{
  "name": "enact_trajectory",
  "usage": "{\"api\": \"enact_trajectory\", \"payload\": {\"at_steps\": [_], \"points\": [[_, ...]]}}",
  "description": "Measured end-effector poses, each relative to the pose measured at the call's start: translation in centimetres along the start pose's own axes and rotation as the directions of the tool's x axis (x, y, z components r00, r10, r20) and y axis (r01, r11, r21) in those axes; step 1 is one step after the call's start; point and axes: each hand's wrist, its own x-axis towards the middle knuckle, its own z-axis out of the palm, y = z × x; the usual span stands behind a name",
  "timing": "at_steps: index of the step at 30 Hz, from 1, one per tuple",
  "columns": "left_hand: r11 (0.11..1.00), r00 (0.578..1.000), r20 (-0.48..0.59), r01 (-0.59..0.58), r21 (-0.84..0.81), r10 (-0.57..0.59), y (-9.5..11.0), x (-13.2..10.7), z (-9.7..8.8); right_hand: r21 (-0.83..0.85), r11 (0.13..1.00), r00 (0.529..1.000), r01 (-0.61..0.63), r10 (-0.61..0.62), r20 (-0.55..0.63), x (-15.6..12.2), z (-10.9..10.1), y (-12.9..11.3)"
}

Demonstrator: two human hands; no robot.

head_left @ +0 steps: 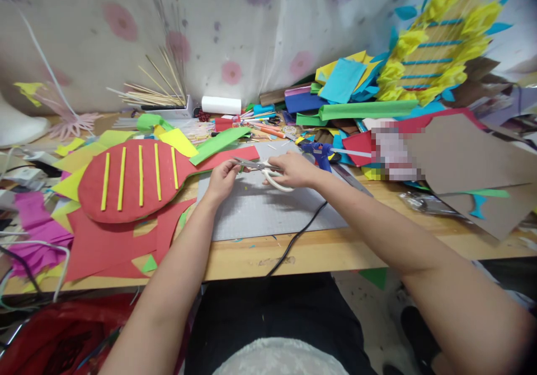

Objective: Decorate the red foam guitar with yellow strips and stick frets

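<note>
My right hand (296, 169) grips a pair of scissors (279, 183) with white handles, its metal blades pointing left. At the blade tips, the fingers of my left hand (223, 178) are pinched together; a small dark green bit seems to show there, too small to name. Both hands are above a grey cutting mat (260, 212). Left of them lies a red racket-shaped cutout (130, 180) with several yellow strips across its round part. Its red handle reaches behind my left hand, and a green strip (220, 144) rests over it.
A blue glue gun (319, 152) stands right of the mat, its black cord (296, 240) crossing the front edge. Red scraps (100, 246) lie at front left. Wooden sticks (157, 95), a white roll (221, 105) and coloured sheets (342, 81) line the back. Brown sheets (470, 156) are at right.
</note>
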Motion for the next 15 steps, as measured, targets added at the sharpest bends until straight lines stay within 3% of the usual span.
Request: {"api": "enact_trajectory", "payload": {"at_steps": [7, 11, 15], "points": [[0.996, 0.998, 0.029, 0.062, -0.064, -0.06, 0.35, -0.14, -0.14, -0.056, 0.998, 0.999, -0.031, 0.029, -0.024, -0.14, -0.06, 0.42], [0.994, 0.996, 0.062, 0.073, -0.086, -0.068, 0.27, -0.12, -0.2, 0.047, 0.995, 0.996, -0.083, 0.083, 0.012, -0.41, 0.05, 0.71], [0.996, 0.994, 0.089, 0.063, -0.067, -0.057, 0.17, -0.09, -0.34, 0.089, 0.996, 0.997, -0.031, 0.025, 0.069, -0.43, -0.04, 0.89]]}}
